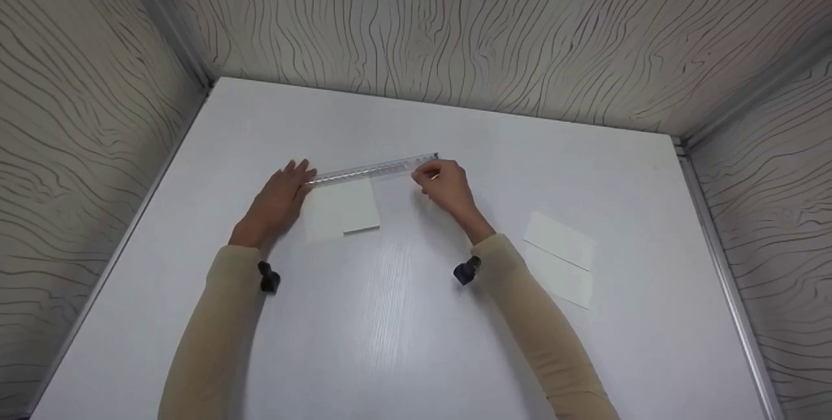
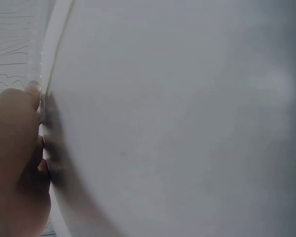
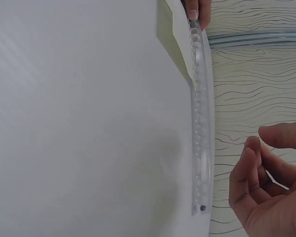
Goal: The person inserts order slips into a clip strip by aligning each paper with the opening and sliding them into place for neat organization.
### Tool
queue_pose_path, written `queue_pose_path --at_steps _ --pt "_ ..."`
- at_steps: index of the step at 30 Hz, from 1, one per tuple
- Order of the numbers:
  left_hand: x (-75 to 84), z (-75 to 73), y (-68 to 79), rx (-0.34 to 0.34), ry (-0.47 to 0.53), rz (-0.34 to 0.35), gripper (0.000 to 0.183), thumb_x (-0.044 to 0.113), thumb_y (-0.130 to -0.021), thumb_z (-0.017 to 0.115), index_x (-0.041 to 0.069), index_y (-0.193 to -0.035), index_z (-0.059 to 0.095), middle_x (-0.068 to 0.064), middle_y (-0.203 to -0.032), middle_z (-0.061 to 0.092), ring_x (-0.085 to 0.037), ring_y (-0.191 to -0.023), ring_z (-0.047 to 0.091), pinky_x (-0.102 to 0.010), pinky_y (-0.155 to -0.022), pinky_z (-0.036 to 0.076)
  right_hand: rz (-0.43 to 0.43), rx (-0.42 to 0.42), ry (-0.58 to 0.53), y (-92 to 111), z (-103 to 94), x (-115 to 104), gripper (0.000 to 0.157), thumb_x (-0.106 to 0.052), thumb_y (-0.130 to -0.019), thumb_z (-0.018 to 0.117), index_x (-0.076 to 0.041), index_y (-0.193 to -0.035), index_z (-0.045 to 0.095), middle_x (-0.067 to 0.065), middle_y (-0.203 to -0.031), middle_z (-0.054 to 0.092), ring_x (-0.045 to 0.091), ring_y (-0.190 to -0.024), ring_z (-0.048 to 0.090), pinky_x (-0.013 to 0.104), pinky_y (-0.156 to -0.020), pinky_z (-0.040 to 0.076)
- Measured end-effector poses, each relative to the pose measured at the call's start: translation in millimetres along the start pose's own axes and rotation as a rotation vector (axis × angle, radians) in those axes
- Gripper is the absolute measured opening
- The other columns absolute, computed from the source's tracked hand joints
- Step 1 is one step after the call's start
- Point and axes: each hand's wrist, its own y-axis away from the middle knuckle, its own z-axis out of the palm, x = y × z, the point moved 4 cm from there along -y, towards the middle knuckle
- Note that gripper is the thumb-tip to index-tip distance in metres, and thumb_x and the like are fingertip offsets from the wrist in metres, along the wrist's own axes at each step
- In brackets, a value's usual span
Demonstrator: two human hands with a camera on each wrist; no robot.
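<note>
A clear plastic ruler [image 1: 364,171] lies at a slight slant across the white table. My left hand [image 1: 279,196] rests on its left end with the fingers fairly straight; in the left wrist view the thumb of the left hand [image 2: 15,158] touches the ruler. Along the ruler's near edge is a pale cream piece of paper [image 1: 341,205], partly raised off the table in the right wrist view. My right hand [image 1: 447,187] hovers by the ruler's right end. In the right wrist view, the right hand [image 3: 266,182] has loosely bent fingers, apart from the ruler and holding nothing.
Two pale paper pieces [image 1: 560,241] lie side by side on the table [image 1: 390,342], beyond my right forearm. Wood-grain panels [image 1: 422,30] stand along the back and both sides. Dark wrist cameras [image 1: 467,270] sit at both cuffs.
</note>
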Motion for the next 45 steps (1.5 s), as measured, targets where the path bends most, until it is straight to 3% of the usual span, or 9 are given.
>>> queue_pose_path --at_steps 7,11,22,33,45 --pt "1.0 -3.4 2.5 0.001 -0.038 0.005 0.052 0.036 -0.117 0.03 0.019 -0.165 0.034 -0.004 -0.178 0.02 -0.029 -0.168 0.009 -0.049 -0.141 0.007 -0.1 -0.002 0.021 19.0 -32.7 8.0 0.017 -0.02 -0.101 0.07 -0.006 -0.109 0.078 0.01 -0.094 0.076 0.024 -0.081 0.073 0.02 -0.064 0.059" --pt "0.6 -2.3 3.6 -0.005 -0.035 -0.016 0.052 0.037 -0.116 0.029 0.021 -0.166 0.032 -0.001 -0.179 0.018 -0.027 -0.168 0.008 -0.048 -0.141 0.006 -0.117 0.005 0.078 31.1 -52.0 15.2 0.017 -0.021 -0.101 0.071 -0.008 -0.11 0.078 0.009 -0.098 0.077 0.023 -0.087 0.072 0.024 -0.07 0.058" --pt "-2.6 -0.3 2.7 0.003 -0.052 -0.002 0.053 0.037 -0.116 0.028 0.02 -0.166 0.031 -0.003 -0.179 0.018 -0.029 -0.168 0.009 -0.049 -0.141 0.007 -0.159 0.0 0.196 61.9 -93.8 33.5 0.024 -0.018 -0.101 0.072 -0.002 -0.12 0.073 0.014 -0.114 0.075 0.029 -0.105 0.072 0.046 -0.093 0.064" --pt "-0.3 3.5 3.0 -0.002 -0.034 0.014 0.053 0.037 -0.117 0.029 0.02 -0.166 0.033 -0.002 -0.178 0.019 -0.028 -0.168 0.009 -0.048 -0.141 0.006 -0.146 -0.022 0.352 85.1 -141.5 70.1 0.031 -0.018 -0.101 0.072 0.001 -0.125 0.07 0.02 -0.122 0.072 0.036 -0.114 0.068 0.053 -0.096 0.064" --pt "0.7 -2.0 2.4 -0.001 -0.03 0.029 0.052 0.035 -0.116 0.03 0.018 -0.166 0.034 -0.005 -0.178 0.02 -0.03 -0.168 0.01 -0.05 -0.141 0.008 -0.062 -0.067 0.494 96.1 -156.7 113.5 0.055 -0.025 -0.1 0.074 0.008 -0.141 0.057 0.033 -0.146 0.055 0.05 -0.139 0.05 0.067 -0.118 0.045"
